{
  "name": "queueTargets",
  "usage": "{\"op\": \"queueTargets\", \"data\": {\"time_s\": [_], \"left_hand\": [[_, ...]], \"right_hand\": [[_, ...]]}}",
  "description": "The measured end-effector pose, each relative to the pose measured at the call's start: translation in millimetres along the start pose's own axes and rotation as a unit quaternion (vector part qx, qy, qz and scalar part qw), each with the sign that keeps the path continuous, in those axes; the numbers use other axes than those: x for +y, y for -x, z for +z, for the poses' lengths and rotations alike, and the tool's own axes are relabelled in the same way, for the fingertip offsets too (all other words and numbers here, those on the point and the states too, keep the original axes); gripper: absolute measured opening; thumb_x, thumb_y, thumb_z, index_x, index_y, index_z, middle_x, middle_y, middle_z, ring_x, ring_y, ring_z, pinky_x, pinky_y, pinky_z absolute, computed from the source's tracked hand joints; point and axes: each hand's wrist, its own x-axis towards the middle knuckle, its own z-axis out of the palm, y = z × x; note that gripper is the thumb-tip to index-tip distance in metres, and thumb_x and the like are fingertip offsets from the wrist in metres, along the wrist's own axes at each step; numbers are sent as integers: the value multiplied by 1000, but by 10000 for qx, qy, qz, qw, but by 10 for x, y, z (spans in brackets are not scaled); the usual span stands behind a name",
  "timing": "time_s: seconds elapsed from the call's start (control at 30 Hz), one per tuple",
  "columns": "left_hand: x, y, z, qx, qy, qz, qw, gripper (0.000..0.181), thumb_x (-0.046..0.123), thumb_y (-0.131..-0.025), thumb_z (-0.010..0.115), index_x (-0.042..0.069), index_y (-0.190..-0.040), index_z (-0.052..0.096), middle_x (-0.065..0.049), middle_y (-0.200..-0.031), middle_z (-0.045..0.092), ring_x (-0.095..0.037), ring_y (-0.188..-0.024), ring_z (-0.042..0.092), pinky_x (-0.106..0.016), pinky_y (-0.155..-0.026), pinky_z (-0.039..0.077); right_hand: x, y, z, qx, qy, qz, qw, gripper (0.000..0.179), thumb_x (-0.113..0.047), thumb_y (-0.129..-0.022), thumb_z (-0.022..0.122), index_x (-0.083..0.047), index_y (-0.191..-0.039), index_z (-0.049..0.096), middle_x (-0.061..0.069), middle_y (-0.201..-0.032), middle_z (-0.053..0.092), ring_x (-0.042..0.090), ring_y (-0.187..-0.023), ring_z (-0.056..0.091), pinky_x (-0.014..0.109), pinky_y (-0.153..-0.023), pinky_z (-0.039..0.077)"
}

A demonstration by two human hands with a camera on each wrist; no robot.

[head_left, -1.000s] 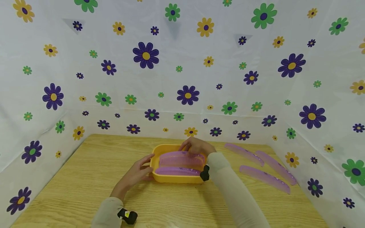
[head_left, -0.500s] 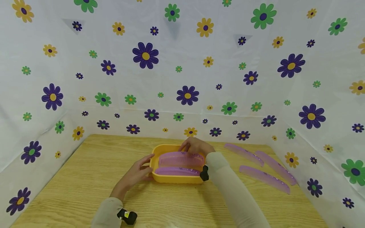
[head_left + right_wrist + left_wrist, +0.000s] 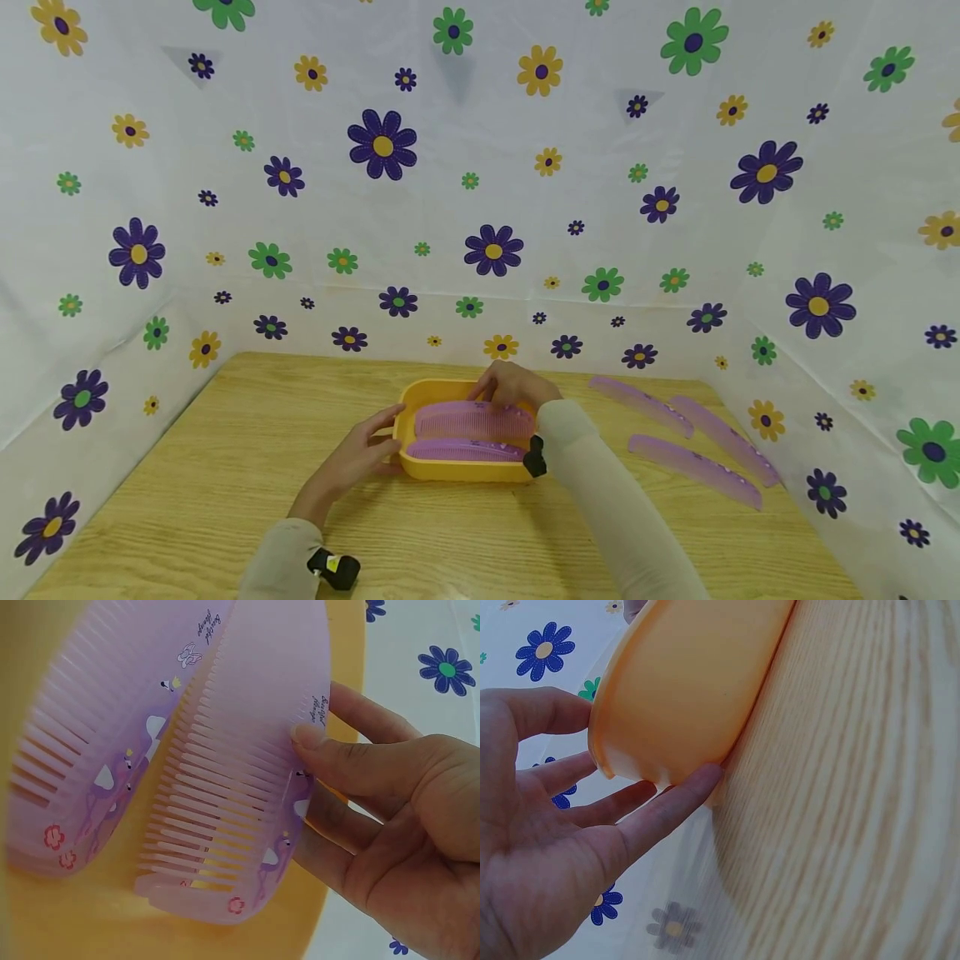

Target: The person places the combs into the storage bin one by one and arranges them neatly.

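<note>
A yellow tray (image 3: pixel 465 472) stands on the table and holds translucent purple combs. My left hand (image 3: pixel 358 462) rests against its left end, fingers spread and fairly straight, fingertips touching the outer wall and rim in the left wrist view. Inside the tray, my right hand (image 3: pixel 517 386) pinches a comb (image 3: pixel 465 417) by its spine, thumb on the near face and fingers behind. In the right wrist view more teeth show behind the held comb (image 3: pixel 247 750), overlapping it. Another comb (image 3: pixel 97 750) leans along the tray's near side, its flamingo print visible.
Three more purple combs lie to the right of the tray: one at the back (image 3: pixel 643 406), one at the far right (image 3: pixel 726 437) and one nearer (image 3: pixel 696 471). A white flowered cloth (image 3: pixel 427 200) rises behind and beside the wooden table (image 3: pixel 450 542).
My right hand and the pinched comb have shifted very slightly left and down in the tray. The left hand and the loose combs stay where they were.
</note>
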Motion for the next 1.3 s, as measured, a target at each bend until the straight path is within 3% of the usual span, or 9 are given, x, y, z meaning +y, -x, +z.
{"op": "queueTargets", "data": {"time_s": [0.33, 1.1, 1.3], "left_hand": [[3, 7, 6, 14, -66, 13, 10000, 63, 6, -103, 52, 5, -162, 28, -30, -161, 32, -50, -137, 52, -46, -94, 63], [20, 15, 3, -32, -65, 52, 10000, 64, 7, -104, 51, 5, -163, 26, -30, -161, 32, -49, -137, 52, -47, -96, 62], [8, 6, 2, -4, -28, 18, 10000, 64, 6, -104, 51, 5, -163, 27, -29, -161, 32, -50, -138, 50, -47, -96, 62]], "right_hand": [[-70, 36, -28, -53, 79, 244, 9997, 36, 10, -87, 73, -16, -110, 82, 7, -105, 73, 21, -94, 63, 29, -84, 64], [-76, -4, -11, -58, 84, 381, 9992, 33, 10, -89, 70, -15, -106, 82, 7, -106, 74, 22, -94, 63, 32, -89, 63], [-81, -19, -3, -145, 174, 328, 9992, 35, 10, -89, 70, -15, -112, 80, 7, -108, 73, 22, -96, 63, 33, -91, 63]]}}
